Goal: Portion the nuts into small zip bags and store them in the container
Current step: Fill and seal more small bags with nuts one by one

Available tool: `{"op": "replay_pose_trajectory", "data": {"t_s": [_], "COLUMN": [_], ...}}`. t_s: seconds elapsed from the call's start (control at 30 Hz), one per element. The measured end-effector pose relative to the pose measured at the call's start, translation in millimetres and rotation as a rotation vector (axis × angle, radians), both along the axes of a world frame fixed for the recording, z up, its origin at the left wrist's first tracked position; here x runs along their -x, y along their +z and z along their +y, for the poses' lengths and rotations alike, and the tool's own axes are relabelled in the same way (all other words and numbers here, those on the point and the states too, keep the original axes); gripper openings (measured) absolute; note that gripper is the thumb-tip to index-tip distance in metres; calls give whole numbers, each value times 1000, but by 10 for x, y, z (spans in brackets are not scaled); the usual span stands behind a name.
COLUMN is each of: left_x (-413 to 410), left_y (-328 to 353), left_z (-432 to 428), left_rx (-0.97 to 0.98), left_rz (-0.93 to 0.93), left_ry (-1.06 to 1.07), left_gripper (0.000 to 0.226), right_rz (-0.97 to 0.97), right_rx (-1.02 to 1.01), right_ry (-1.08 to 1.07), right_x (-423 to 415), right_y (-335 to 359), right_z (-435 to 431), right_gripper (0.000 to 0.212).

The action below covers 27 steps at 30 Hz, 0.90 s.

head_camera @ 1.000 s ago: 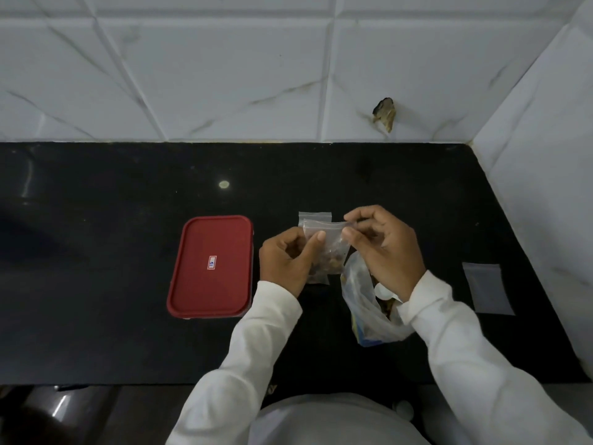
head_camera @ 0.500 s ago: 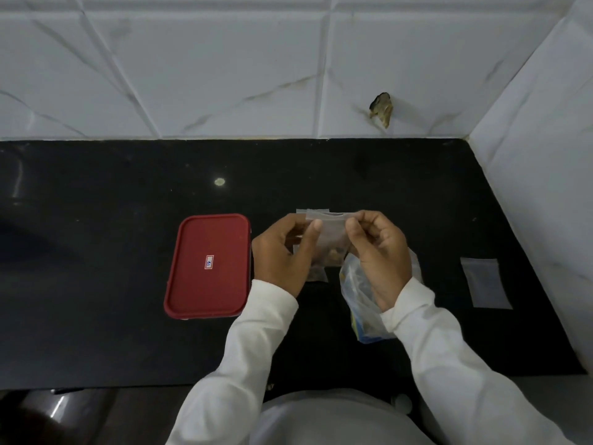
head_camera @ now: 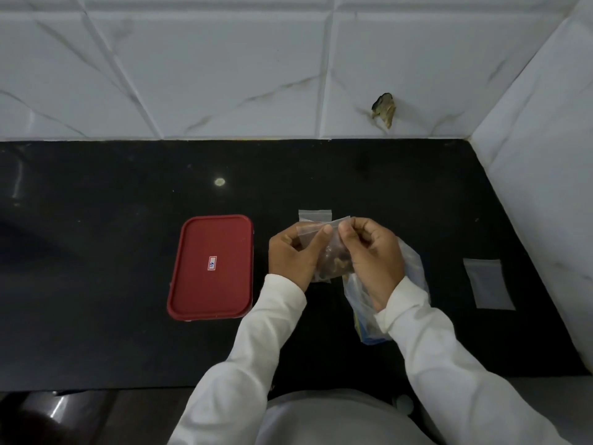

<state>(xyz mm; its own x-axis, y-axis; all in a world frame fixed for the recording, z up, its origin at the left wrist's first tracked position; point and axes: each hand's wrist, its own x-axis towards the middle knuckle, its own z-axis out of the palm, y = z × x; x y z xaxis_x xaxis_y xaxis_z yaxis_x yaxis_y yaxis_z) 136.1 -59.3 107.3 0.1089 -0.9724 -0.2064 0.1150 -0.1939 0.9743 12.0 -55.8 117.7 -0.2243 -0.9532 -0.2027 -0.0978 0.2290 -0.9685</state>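
left hand (head_camera: 293, 258) and right hand (head_camera: 372, 255) pinch the small zip bag (head_camera: 332, 244) top; an unsealed gap between them could spill nuts (head_camera: 337, 268).

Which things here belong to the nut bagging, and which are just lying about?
Job: small clear zip bag of nuts, pinched by left hand and right hand; large clear plastic bag under right wrist; empty clear zip bag far right; another zip bag behind the hands; red-lidded rectangular container.
Lying about: pale round spot on black countertop; chipped hole in white wall tile.
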Motion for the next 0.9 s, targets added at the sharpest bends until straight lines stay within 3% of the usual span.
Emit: {"op": "replay_pose_trajectory", "data": {"t_s": [0.13, 0.23, 0.47, 0.67, 0.8, 0.9], "left_x": [70, 88, 13, 30, 98, 131], "left_y": [22, 0, -11, -127, -198, -196], "left_z": [30, 42, 18, 68, 115, 112], "left_rx": [-18, -44, -73, -168, -140, -173], "left_rz": [27, -66, -80, 112, -18, 19], "left_ry": [48, 62, -18, 4, 132, 131], "left_gripper": [7, 8, 4, 9, 11, 11], "right_rz": [103, 146, 48, 66, 59, 21], "right_rx": [8, -11, -20, -77, -151, -194], "right_ry": [-17, -38, 3, -89, -61, -93], "right_x": [-29, -72, -71, -65, -89, -81], "right_y": [-65, -102, -166, -158, -186, -215], "right_z": [-10, -9, 58, -3, 9, -2], "right_gripper": [11, 13, 13, 8, 12, 9]}}
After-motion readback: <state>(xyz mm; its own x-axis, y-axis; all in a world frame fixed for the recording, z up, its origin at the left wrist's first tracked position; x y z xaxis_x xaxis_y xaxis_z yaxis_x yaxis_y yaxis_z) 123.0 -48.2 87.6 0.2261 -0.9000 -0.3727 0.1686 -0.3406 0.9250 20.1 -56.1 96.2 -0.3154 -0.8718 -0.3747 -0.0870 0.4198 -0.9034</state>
